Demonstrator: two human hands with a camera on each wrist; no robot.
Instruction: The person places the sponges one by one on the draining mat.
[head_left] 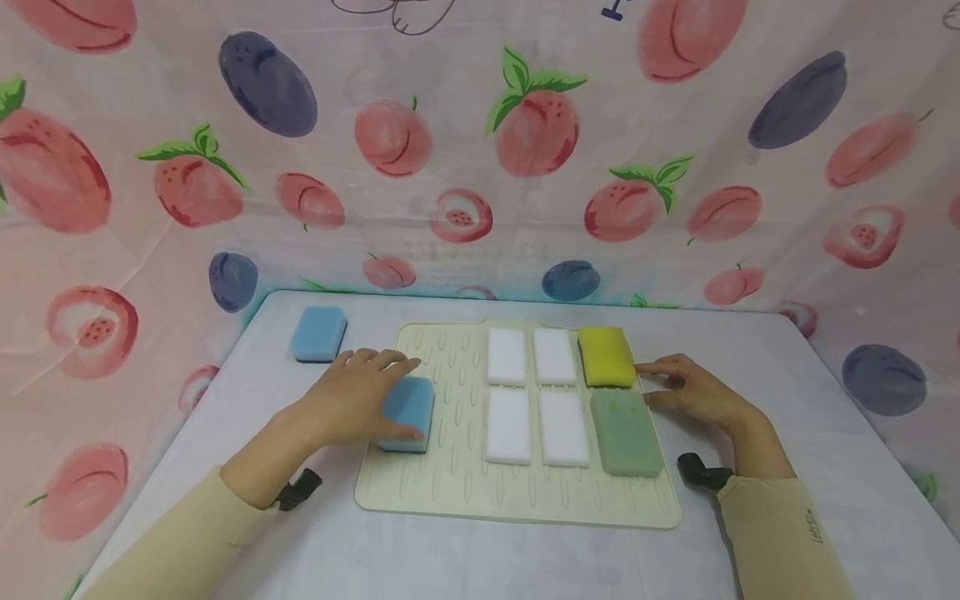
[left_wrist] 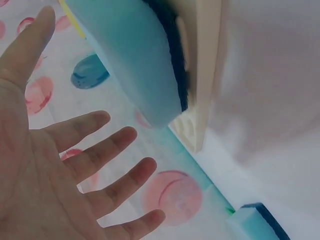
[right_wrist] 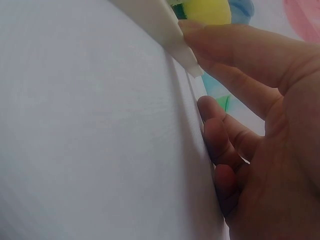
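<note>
My left hand (head_left: 352, 400) hovers over a blue sponge (head_left: 409, 410) with a dark scouring layer underneath, at the left side of a cream ridged mat (head_left: 457, 492). In the left wrist view its fingers are spread, and the palm faces the blue sponge (left_wrist: 125, 55) with a gap between them. Beside the mat's right edge, my right hand (head_left: 693, 392) has its thumb and forefinger stretched out to the rim, apart from each other, with the other fingers bent. The right wrist view shows fingertips at the mat's edge (right_wrist: 160, 30).
On the mat, several white sponge blocks (head_left: 507, 357) stand in two rows, with a yellow sponge (head_left: 607, 357) and a green sponge (head_left: 627, 433) to their right. Another blue sponge (head_left: 318, 333) lies on the white table (head_left: 480, 558) at the back left. A fruit-print curtain (head_left: 465, 125) hangs behind.
</note>
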